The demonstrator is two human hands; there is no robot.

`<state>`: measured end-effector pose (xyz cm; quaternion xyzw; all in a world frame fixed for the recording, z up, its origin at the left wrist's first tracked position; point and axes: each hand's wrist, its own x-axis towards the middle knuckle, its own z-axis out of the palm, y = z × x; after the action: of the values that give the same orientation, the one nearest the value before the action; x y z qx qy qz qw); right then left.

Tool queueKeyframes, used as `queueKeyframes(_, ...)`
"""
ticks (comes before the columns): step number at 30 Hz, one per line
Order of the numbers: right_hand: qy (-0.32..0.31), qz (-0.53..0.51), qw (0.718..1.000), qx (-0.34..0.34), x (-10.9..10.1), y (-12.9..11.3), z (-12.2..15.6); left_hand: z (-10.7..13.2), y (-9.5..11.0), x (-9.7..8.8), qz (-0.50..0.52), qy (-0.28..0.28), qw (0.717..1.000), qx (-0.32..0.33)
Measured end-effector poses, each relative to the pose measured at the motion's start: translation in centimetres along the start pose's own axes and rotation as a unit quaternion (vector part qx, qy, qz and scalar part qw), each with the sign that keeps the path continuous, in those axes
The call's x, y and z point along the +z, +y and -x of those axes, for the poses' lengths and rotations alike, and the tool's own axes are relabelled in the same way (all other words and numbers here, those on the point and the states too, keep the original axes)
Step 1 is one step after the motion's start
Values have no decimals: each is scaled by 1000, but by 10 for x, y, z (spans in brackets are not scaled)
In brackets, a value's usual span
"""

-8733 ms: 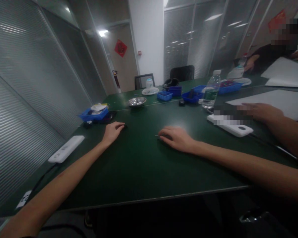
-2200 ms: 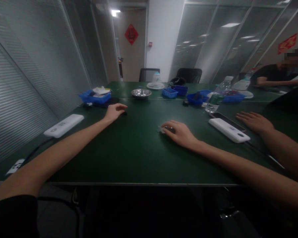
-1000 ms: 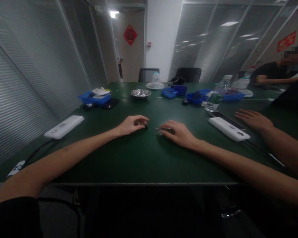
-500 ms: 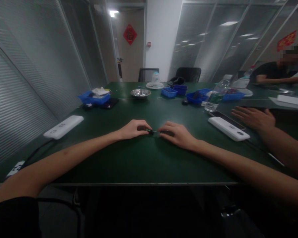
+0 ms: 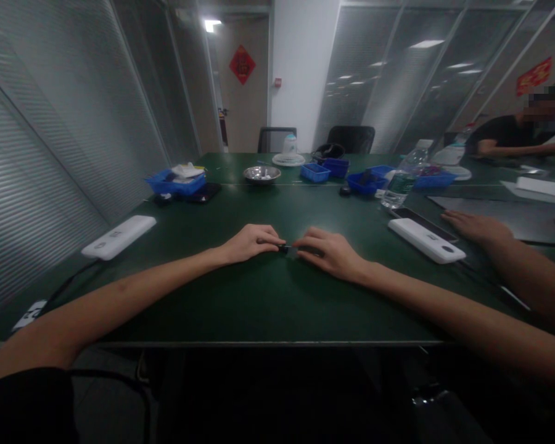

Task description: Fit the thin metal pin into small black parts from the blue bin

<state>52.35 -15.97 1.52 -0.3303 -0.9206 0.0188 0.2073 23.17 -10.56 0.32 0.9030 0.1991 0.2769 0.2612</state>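
My left hand (image 5: 248, 242) and my right hand (image 5: 329, 252) rest on the dark green table (image 5: 259, 296), fingertips meeting at the middle. Between them sits a small dark part (image 5: 284, 248), pinched by my left fingers. My right fingers are curled around a thin dark tool or pin that I cannot make out; it touches the small part. Both forearms lie on the table.
A white power strip (image 5: 119, 236) lies at the left, another white device (image 5: 426, 240) at the right beside a co-worker's hand (image 5: 477, 226). Farther back stand blue bins (image 5: 176, 182), a metal bowl (image 5: 261, 174), a water bottle (image 5: 401, 179) and a small fan (image 5: 288, 153).
My left hand slid from the far left of the table toward the middle and met my right hand, bringing the small dark part up to what the right fingers hold.
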Motion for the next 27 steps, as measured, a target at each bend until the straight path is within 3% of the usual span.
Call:
queueKeyframes(14,28,108,993,-24,1,-7,2,-2,4,1,16,-17,1000,-3)
queueKeyframes(22,32,73,997,-24,4,-7,-1,-3,2,2,19,-31,999,2)
queueKeyframes(27,50,27,998,31,5,-3,-4,-4,1,3,21,-41,998,-36)
